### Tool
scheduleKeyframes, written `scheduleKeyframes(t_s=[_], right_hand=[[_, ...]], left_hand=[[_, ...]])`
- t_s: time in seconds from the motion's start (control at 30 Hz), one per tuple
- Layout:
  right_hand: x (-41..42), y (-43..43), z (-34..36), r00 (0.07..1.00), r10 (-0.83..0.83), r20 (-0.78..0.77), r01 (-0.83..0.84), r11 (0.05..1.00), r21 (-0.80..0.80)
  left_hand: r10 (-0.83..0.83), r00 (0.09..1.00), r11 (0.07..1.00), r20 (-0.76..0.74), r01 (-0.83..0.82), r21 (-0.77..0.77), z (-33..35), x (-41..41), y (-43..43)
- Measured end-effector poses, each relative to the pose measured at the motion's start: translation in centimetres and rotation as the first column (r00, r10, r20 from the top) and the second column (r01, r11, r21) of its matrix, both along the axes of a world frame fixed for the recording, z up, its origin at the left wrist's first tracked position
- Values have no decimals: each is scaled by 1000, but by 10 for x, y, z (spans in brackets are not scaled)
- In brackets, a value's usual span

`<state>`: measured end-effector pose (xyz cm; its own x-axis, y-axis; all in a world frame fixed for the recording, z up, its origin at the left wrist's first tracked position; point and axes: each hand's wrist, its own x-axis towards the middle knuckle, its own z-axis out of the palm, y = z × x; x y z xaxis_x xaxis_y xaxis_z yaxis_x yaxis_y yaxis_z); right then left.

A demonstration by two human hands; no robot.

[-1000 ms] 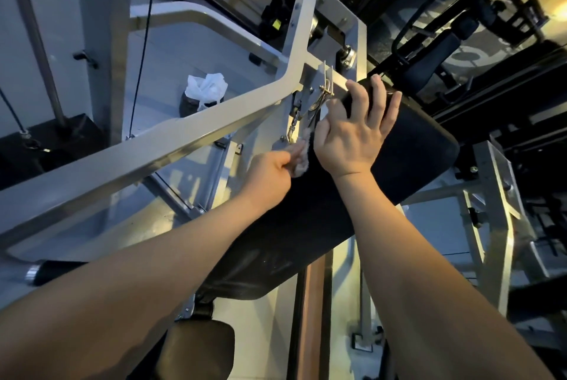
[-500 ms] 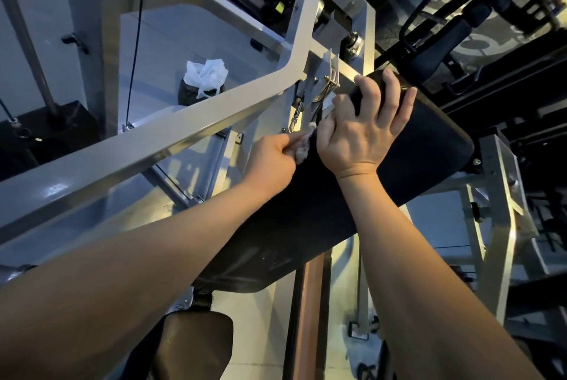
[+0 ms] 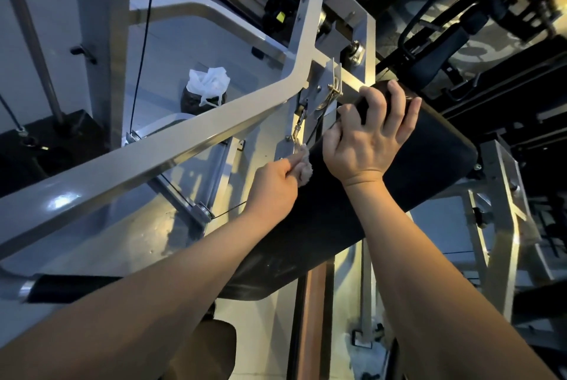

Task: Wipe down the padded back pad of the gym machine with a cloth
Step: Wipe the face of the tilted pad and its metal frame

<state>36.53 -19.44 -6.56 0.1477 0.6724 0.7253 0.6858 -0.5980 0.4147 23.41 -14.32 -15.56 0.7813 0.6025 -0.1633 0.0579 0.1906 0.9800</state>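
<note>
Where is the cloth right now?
In the head view, the cloth sits centre frame, bunched in the left hand, against the black back pad's left edge, beside the right hand.

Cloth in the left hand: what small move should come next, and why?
Probably draw the cloth down along the pad's near edge. The left hand holds it bunched against the black back pad beside the grey frame, the right hand braces the pad's top, and most of the pad lies below.

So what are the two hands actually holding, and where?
The left hand pinches a small bunched cloth, which sticks out past its fingertips. The right hand grips the top edge of the black back pad, fingers curled over it.
</note>
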Motion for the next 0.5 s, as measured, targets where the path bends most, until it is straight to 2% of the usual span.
scheduleKeyframes(t_s=[0.1,0.2,0.3,0.37,0.43,0.5], right_hand=[[-1,-1,0,1000,4,0,-4,1000,8],[-3,-1,-1,1000,-1,0,1,1000,5],[-3,0,1,1000,-13,11,13,1000,6],[-4,0,1,1000,-10,7,10,1000,6],[-5,0,1,1000,-9,7,9,1000,5],[-6,0,2,1000,-13,9,13,1000,3]], left_hand=[[-35,999,993,7,34,117,-8,-4,-17],[15,1000,969,19,-19,247,-21,-6,-26],[36,989,947,-143,12,320,-43,-19,-37],[54,951,969,-304,24,247,-64,-38,-47],[17,869,997,-495,24,76,-83,-51,-58],[10,789,994,-614,-75,-80,-96,-51,-62]])
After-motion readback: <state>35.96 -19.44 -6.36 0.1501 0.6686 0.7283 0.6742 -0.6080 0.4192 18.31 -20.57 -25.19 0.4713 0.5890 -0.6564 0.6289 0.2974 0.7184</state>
